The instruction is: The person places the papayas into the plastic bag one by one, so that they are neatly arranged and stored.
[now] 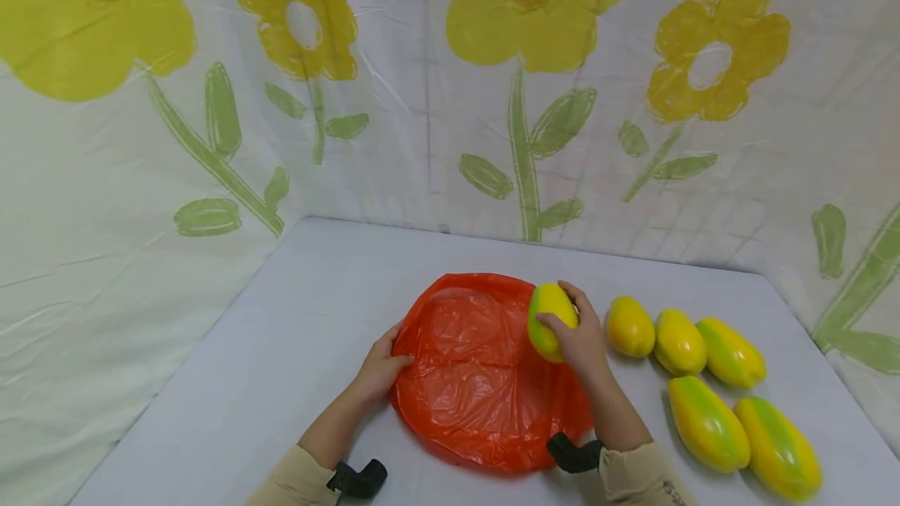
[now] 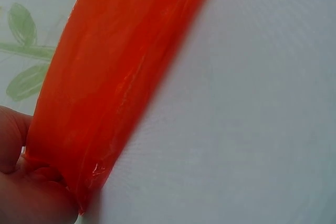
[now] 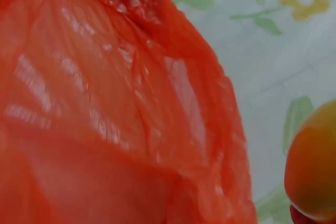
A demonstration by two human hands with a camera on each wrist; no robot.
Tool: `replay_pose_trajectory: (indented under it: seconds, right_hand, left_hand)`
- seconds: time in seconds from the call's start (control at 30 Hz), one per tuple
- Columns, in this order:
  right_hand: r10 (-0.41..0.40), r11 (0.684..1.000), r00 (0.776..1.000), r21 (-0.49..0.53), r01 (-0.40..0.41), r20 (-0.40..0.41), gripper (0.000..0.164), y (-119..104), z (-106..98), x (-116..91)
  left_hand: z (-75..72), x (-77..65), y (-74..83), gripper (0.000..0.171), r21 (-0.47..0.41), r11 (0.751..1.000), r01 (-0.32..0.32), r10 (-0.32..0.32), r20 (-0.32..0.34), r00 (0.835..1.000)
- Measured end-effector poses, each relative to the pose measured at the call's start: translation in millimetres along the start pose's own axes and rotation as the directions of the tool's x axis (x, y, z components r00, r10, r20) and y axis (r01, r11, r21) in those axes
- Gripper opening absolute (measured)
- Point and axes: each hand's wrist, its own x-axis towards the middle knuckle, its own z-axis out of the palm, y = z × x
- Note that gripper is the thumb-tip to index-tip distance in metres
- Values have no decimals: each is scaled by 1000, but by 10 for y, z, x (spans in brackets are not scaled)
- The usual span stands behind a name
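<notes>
A red plastic bag [image 1: 467, 381] lies spread on the table with its mouth facing up. On its left side the left hand [image 1: 382, 365] pinches the rim, and the left wrist view shows the thumb and fingers of this hand [image 2: 31, 182] at the edge of the bag [image 2: 115, 66]. My right hand [image 1: 583, 334] grips a yellow and green papaya [image 1: 546, 322] over the right part of the bag's mouth. The right wrist view catches this papaya [image 3: 315, 166] at its right edge, beside the open bag [image 3: 121, 103].
Several more papayas [image 1: 710, 424] rest on the white table [image 1: 295, 334] to the right of the bag, one of them [image 1: 630, 326] close to the right hand. A white curtain [image 1: 394, 155] with painted yellow flowers hangs behind the table.
</notes>
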Motion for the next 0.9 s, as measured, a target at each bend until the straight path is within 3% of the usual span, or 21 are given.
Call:
replay_pose_trajectory:
  seconds: [0.17,0.5,0.9]
  right_hand:
    - [-52,999,998,1,52,19,63,-18,351,149]
    - [-58,998,996,20,57,64,62,-42,965,256]
    - [-75,997,993,15,74,94,64,-66,1364,257]
  left_hand:
    - [-9,-13,1,59,-1,1000,2,-2,6,1000]
    - [-30,-39,7,59,-13,1000,1,0,22,1000]
    - [-37,-46,25,59,-17,1000,-1,2,41,999]
